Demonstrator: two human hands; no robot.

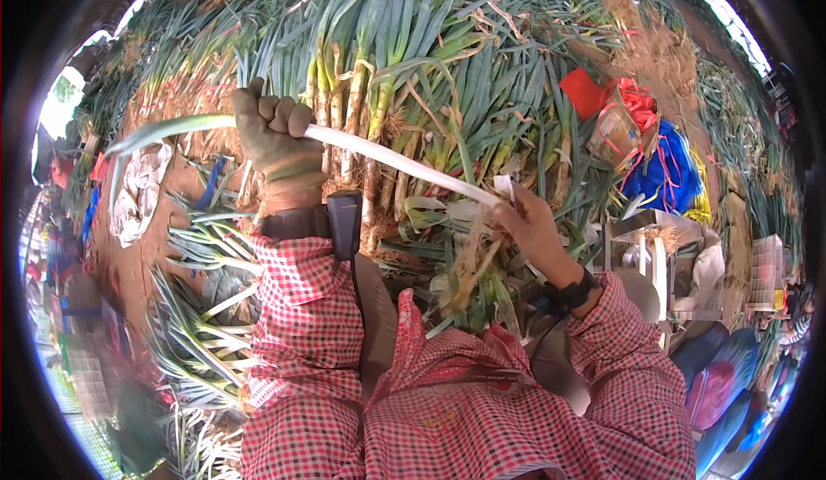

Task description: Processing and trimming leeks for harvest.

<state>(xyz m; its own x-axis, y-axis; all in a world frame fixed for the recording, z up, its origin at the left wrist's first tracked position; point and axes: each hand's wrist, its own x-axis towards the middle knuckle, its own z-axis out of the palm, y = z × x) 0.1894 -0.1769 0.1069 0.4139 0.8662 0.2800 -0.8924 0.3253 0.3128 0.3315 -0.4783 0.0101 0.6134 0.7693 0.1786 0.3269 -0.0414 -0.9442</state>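
A long green onion (pixel 393 157) with a white shaft stretches across in front of me. My left hand (pixel 277 128), in a dirty work glove, is closed around it where the white turns green. Its leafy end bends down on the left. The fingers of my right hand (pixel 532 225), which is bare, pinch the root end. A pale strip of peel (pixel 503 188) sticks up by those fingertips. Loose brownish outer leaves (pixel 474 273) hang below the right hand, over a heap of leaf scraps. Unpeeled green onions (pixel 352 112) with soil on their stems lie just beyond both hands.
Peeled green onions (pixel 206 351) lie in piles on the left. A white crumpled sack (pixel 139 196) rests on the soil there. At right are a metal stand (pixel 645 315), a blue bag (pixel 668 177) with pink twine, and a red packet (pixel 583 93). More onion bundles cover the background.
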